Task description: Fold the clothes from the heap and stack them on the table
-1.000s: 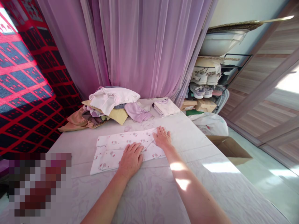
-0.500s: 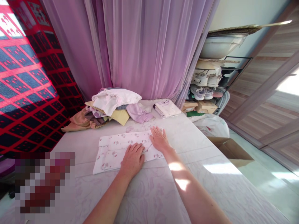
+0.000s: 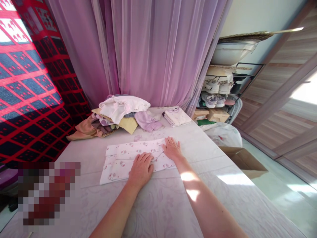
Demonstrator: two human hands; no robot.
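The bed (image 3: pixel 160 205) takes up most room, its right edge slanting past a cardboard box (image 3: pixel 250 158) on the floor (image 3: pixel 279 193). A purple curtain (image 3: pixel 148 49) hangs along its far edge. Against that, a heap of clothes (image 3: pixel 123 109) sprawls out to the left edge. The printed cloth (image 3: pixel 116 163) lies folded flat mid-bed, in front of the heap, with a strip of bed between them and wider stretches toward the near and right edges. A folded stack (image 3: pixel 177 117) sits near the far right corner, just beside the heap. The right hand (image 3: pixel 172 149) rests flat, fingers extended, on the cloth's right end; the left hand (image 3: pixel 141 168) lies palm down across its near edge.
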